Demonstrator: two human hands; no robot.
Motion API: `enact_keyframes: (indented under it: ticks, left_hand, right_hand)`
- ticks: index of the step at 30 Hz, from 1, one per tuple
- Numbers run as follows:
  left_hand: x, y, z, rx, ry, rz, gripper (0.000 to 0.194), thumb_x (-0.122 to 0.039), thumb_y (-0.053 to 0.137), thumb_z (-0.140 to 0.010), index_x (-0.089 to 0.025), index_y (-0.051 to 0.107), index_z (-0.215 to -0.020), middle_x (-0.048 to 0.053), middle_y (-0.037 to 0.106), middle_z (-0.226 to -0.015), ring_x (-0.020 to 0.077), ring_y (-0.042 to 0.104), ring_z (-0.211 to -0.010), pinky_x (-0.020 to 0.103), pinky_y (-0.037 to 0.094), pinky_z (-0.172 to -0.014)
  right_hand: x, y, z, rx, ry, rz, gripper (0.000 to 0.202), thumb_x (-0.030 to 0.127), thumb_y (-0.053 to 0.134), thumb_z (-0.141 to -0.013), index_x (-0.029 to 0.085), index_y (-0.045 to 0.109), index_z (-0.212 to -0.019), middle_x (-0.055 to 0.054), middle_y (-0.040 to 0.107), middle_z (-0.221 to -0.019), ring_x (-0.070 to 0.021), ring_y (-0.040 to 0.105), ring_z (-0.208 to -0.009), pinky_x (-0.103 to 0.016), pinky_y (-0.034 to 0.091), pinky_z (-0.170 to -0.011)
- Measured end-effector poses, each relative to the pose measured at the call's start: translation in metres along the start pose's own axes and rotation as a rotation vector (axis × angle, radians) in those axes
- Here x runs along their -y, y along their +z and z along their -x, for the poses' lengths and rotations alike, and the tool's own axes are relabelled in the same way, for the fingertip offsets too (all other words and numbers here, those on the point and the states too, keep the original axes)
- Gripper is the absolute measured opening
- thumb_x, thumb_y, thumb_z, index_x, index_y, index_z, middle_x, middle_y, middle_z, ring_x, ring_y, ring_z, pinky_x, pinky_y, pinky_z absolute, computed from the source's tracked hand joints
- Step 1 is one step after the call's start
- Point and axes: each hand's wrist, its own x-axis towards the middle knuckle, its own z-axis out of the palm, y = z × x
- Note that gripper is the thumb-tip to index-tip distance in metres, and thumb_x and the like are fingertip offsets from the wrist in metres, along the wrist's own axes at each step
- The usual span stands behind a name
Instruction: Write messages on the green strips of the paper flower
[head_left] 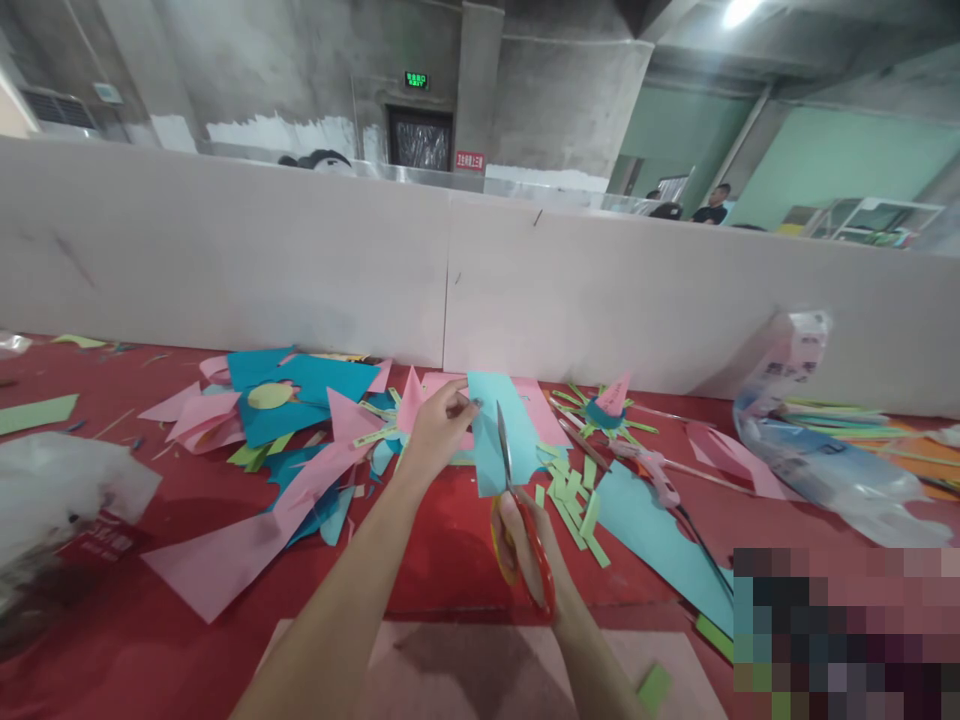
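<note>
My left hand pinches the left edge of a light blue sheet of paper, held upright over the red table. My right hand grips a pair of scissors with red and yellow handles. The scissor blades point away from me and lie against the blue sheet, near its lower edge; whether they cut into it I cannot tell. Behind the sheet lies pink paper. Just right of it are several short green paper strips.
A glue gun with a cord lies at the right beside another blue sheet. A pink cone on green spikes stands behind. Pink and blue scraps spread leftward; plastic bags flank both sides. A pale partition closes the back.
</note>
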Motion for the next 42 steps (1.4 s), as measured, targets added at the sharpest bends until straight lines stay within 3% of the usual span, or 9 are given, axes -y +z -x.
enact_keyframes:
  ticks: [3,10,18,24,31,42]
  left_hand:
    - [0.000,0.003,0.000,-0.012,0.019,-0.017,0.030,-0.026,0.050,-0.076,-0.017,0.053,-0.104,-0.003,0.052,-0.063,0.0119,0.053,-0.060,0.025,0.045,-0.059]
    - [-0.011,0.004,0.007,-0.073,0.088,-0.114,0.028,-0.025,0.049,-0.078,-0.021,0.055,-0.105,-0.002,0.052,-0.069,0.0117,0.051,-0.066,0.025,0.041,-0.067]
    - [-0.005,0.006,0.004,-0.005,0.045,-0.045,0.033,-0.025,0.049,-0.077,-0.017,0.050,-0.109,-0.003,0.049,-0.063,0.0117,0.050,-0.061,0.024,0.042,-0.059]
    - [-0.003,0.005,0.002,0.063,-0.016,0.029,0.037,-0.023,0.049,-0.076,-0.014,0.046,-0.111,-0.005,0.047,-0.060,0.0104,0.049,-0.058,0.023,0.042,-0.058]
    - [-0.004,0.016,0.008,0.109,-0.019,0.016,0.039,-0.022,0.049,-0.075,-0.016,0.045,-0.114,-0.006,0.046,-0.060,0.0098,0.047,-0.056,0.023,0.040,-0.056]
    - [-0.007,0.023,0.013,0.117,-0.016,-0.026,0.037,-0.021,0.048,-0.076,-0.017,0.045,-0.113,-0.005,0.047,-0.061,0.0108,0.048,-0.057,0.024,0.040,-0.058]
  right_hand:
    - [0.003,-0.003,0.000,0.085,0.047,-0.057,0.046,0.057,0.039,-0.080,0.020,0.042,-0.053,0.006,0.038,-0.037,-0.0067,0.035,-0.030,-0.017,0.028,-0.028]
    - [0.015,-0.004,0.002,0.059,0.043,-0.012,0.044,0.056,0.041,-0.080,0.019,0.043,-0.056,0.006,0.038,-0.037,-0.0059,0.032,-0.029,-0.017,0.028,-0.028]
    - [0.011,-0.003,0.001,0.038,0.016,-0.069,0.042,0.053,0.042,-0.080,0.019,0.040,-0.056,0.007,0.039,-0.040,-0.0043,0.028,-0.028,-0.017,0.023,-0.027]
    - [0.004,-0.008,-0.004,0.108,0.076,-0.119,0.037,0.054,0.046,-0.077,0.020,0.041,-0.062,0.008,0.039,-0.040,-0.0063,0.033,-0.029,-0.018,0.027,-0.029]
    - [0.003,-0.006,-0.001,-0.047,-0.016,-0.034,0.039,0.055,0.045,-0.078,0.020,0.042,-0.061,0.007,0.038,-0.042,-0.0073,0.037,-0.034,-0.019,0.030,-0.034]
    - [0.000,-0.010,-0.003,-0.091,-0.017,0.019,0.036,0.056,0.043,-0.079,0.020,0.049,-0.080,0.007,0.032,-0.048,-0.0075,0.028,-0.036,-0.020,0.025,-0.034]
